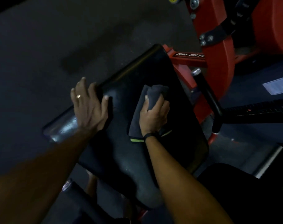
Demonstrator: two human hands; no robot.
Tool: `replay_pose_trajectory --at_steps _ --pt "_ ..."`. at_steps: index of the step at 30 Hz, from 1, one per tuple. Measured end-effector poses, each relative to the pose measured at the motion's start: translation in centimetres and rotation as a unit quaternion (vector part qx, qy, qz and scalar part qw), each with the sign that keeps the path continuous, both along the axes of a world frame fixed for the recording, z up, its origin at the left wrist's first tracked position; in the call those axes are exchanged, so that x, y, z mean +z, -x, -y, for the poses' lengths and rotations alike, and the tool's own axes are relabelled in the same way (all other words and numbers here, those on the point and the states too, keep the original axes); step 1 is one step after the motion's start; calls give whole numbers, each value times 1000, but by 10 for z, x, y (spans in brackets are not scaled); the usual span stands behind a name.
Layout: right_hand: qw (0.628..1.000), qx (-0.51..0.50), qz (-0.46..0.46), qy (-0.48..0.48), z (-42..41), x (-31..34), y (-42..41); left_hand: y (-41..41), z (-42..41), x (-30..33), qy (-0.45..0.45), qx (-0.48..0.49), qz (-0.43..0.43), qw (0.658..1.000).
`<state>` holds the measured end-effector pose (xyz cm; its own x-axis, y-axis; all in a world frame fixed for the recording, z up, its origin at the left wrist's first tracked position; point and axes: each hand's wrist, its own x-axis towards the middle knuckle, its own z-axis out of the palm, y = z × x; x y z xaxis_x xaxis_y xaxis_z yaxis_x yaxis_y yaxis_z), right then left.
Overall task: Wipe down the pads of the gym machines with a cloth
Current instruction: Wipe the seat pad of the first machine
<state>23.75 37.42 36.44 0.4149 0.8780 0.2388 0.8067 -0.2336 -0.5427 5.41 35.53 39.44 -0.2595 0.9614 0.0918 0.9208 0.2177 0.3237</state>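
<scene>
Item: cloth (pixel 140 113), dark, soft, limp, light; we judge it best bunched in the palm. Our right hand (pixel 153 117) grips it mid-pad (pixel 178 102). Our left hand (pixel 89 107), fingers straight, rests flat on the pad's left edge. Red frame (pixel 218 62) behind.

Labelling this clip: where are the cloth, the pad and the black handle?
cloth (pixel 138 117), head view, flat fold left of the right hand.
pad (pixel 182 126), head view, bare top.
black handle (pixel 208 96), head view, mid-bar.
</scene>
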Motion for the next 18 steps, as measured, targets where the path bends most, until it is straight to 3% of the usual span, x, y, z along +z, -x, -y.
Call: replay_pose_trajectory --at_steps 5,13,18 --pt "1000 26 -7 13 4 -3 -5 18 20 -1 20 130 5 991" --pt "990 126 -8 63 48 -19 -67 12 22 -2 38 128 -10 991" --pt "999 -12 -46 19 -8 -16 -93 14 15 -2 63 119 -9 991"
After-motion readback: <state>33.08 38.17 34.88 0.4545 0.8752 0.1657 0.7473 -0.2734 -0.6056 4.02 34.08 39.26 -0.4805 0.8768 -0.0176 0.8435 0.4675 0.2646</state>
